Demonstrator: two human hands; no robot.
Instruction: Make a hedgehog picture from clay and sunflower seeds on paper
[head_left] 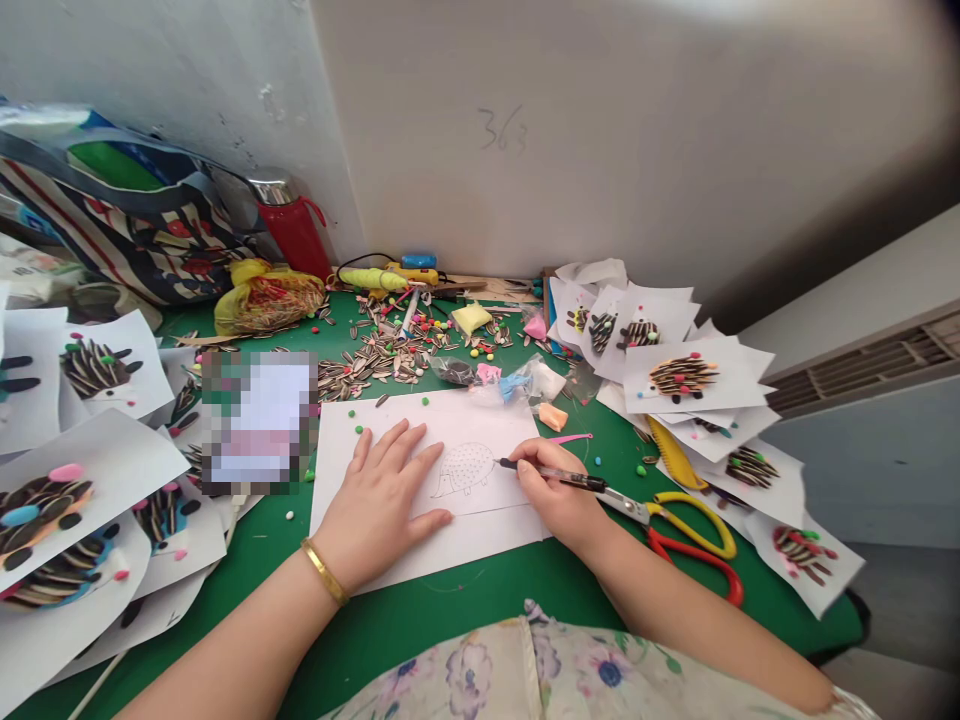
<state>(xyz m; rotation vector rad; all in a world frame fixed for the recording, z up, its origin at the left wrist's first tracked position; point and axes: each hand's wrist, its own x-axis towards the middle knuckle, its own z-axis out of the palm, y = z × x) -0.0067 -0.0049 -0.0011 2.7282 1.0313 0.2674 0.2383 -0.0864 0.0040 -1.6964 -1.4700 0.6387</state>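
Observation:
A sheet of white paper (360, 435) lies on the green table in front of me, with a second sheet edge showing below it. On it is a small drawn hedgehog (463, 470), its back filled with short marks and its snout towards the left. My left hand (390, 490) presses flat on the paper, fingers spread, left of the drawing. In my right hand (559, 500) I grip a black pen (562, 477), its tip at the right end of the hedgehog. Scissors (675, 520) with yellow and red handles lie beside my right forearm.
Sunflower seeds (375, 355) and small coloured clay balls are scattered behind the paper, near clay packets (514, 385). Seed hedgehog cards pile at right (679, 378) and left (105, 365). A blurred-out rectangle (262, 420), red flask (292, 225) and bag (150, 220) stand left.

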